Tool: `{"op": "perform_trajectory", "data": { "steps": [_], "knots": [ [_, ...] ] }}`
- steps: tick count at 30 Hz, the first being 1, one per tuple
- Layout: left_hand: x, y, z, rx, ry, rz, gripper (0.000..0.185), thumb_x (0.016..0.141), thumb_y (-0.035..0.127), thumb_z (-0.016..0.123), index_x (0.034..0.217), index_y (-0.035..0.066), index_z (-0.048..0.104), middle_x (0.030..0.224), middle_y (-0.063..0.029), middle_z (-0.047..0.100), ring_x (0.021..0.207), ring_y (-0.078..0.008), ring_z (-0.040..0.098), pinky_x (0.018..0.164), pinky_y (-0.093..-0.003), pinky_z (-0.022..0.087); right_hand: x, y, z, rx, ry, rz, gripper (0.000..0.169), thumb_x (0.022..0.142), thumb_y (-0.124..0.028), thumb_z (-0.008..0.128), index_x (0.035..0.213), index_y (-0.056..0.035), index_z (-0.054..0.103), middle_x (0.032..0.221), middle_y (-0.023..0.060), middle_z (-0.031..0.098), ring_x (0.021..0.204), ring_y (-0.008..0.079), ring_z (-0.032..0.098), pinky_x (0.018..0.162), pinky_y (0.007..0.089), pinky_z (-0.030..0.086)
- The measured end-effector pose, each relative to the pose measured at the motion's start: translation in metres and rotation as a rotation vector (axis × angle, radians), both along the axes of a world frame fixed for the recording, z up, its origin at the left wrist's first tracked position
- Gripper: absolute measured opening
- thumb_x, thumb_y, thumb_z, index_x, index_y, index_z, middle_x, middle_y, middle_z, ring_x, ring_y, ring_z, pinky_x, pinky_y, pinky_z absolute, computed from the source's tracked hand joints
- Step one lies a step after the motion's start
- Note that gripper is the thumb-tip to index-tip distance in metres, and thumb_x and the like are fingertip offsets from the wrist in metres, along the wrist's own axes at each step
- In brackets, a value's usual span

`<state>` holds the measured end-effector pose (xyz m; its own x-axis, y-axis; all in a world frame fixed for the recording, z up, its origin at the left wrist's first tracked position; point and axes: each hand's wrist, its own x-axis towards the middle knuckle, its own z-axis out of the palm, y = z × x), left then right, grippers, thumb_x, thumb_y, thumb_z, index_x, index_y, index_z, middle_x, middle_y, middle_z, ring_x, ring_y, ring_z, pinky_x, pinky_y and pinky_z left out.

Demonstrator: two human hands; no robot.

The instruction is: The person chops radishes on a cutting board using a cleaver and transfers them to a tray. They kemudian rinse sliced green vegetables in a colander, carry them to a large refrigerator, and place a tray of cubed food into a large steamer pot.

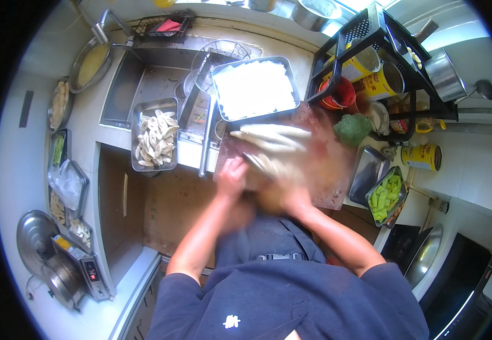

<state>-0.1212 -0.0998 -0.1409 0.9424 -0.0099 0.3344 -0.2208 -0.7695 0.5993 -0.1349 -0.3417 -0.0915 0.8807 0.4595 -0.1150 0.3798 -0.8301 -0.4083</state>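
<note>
My left hand (232,175), its fingers curled, is over the near left part of a reddish cutting board (331,178). Beside its fingertips a dark, narrow blade (258,165) slants across the board; which hand holds it is not clear. My right hand (293,196) is blurred, just below a blurred group of pale pieces (280,168); its grip cannot be made out. Several long, whitish peeled vegetables (271,137) lie beyond both hands. A metal tray of white pieces (255,91) is at the board's far edge. A tray of pale slanted slices (156,138) stands to the left.
Behind the trays are a sink (156,80) and a wire strainer (220,63). At right stand a broccoli head (352,129), a black rack (335,80) with cans, an empty metal tray (369,174) and a tray of green pieces (386,195). A scale (84,272) is at lower left.
</note>
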Motion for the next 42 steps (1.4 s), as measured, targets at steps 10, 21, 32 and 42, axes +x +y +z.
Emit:
{"op": "perform_trajectory", "data": {
  "steps": [10, 21, 32, 42],
  "knots": [
    [-0.002, 0.004, 0.001, -0.014, -0.012, 0.004, 0.010, 0.084, 0.001, 0.067, 0.093, 0.004, 0.070, 0.104, -0.0090, 0.069, 0.096, -0.0306, 0.068, 0.081, -0.0398, 0.057, 0.009, -0.004, 0.035, -0.006, 0.045, -0.001, 0.018, 0.100, -0.028, 0.059, 0.102, -0.0100, 0.056, 0.068, 0.0240, 0.067, 0.066, 0.0480, 0.068, 0.061, 0.0603, 0.053],
    [-0.006, 0.006, -0.004, -0.034, -0.007, 0.006, 0.015, 0.082, -0.002, 0.065, 0.095, 0.003, 0.071, 0.106, -0.0114, 0.069, 0.098, -0.0326, 0.067, 0.083, -0.0415, 0.056, 0.003, 0.004, 0.022, -0.016, 0.112, 0.008, 0.022, 0.101, -0.029, 0.058, 0.107, -0.0083, 0.056, 0.069, 0.0254, 0.068, 0.066, 0.0487, 0.068, 0.062, 0.0614, 0.054],
    [-0.023, 0.005, -0.017, -0.007, 0.021, 0.113, 0.017, 0.084, 0.003, 0.067, 0.100, 0.005, 0.072, 0.107, -0.0116, 0.069, 0.093, -0.0343, 0.067, 0.081, -0.0426, 0.056, -0.001, 0.010, 0.021, -0.104, -0.048, 0.063, 0.025, 0.097, -0.035, 0.065, 0.106, -0.0117, 0.059, 0.071, 0.0156, 0.070, 0.062, 0.0387, 0.070, 0.057, 0.0512, 0.055],
    [-0.017, -0.025, 0.004, -0.519, 0.056, 0.459, 0.018, 0.093, 0.010, 0.066, 0.108, 0.001, 0.067, 0.107, -0.0125, 0.064, 0.105, -0.0285, 0.062, 0.094, -0.0391, 0.050, -0.006, -0.053, 0.057, -0.219, -0.141, 0.170, 0.044, 0.082, -0.039, 0.079, 0.115, -0.0129, 0.067, 0.088, 0.0069, 0.066, 0.081, 0.0249, 0.066, 0.077, 0.0393, 0.048]
  ]
}}
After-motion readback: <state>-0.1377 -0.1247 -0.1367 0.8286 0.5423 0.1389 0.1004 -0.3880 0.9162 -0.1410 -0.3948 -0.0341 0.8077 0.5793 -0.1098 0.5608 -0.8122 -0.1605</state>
